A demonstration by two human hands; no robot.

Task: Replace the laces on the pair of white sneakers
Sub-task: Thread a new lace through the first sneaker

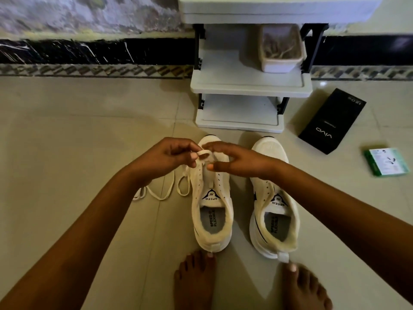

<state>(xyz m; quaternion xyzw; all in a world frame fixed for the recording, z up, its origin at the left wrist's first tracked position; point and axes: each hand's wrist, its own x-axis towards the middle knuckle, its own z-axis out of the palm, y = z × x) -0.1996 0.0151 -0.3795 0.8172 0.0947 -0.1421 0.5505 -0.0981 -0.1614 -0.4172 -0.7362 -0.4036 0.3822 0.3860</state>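
Two white sneakers stand side by side on the tiled floor, toes pointing away from me. Both my hands are over the toe end of the left sneaker [212,198]. My left hand [165,156] pinches a white lace [162,193] near the lowest eyelets. My right hand [237,159] holds the same lace's small loop from the other side. The rest of this lace trails in loops on the floor to the left of the shoe. The right sneaker [273,198] shows no lace in its eyelets.
A white plastic rack [250,86] stands just beyond the shoes, with a tub [280,52] on its shelf. A black phone box [330,121] and a small green box [386,162] lie on the floor to the right. My bare feet [194,280] touch the sneakers' heels.
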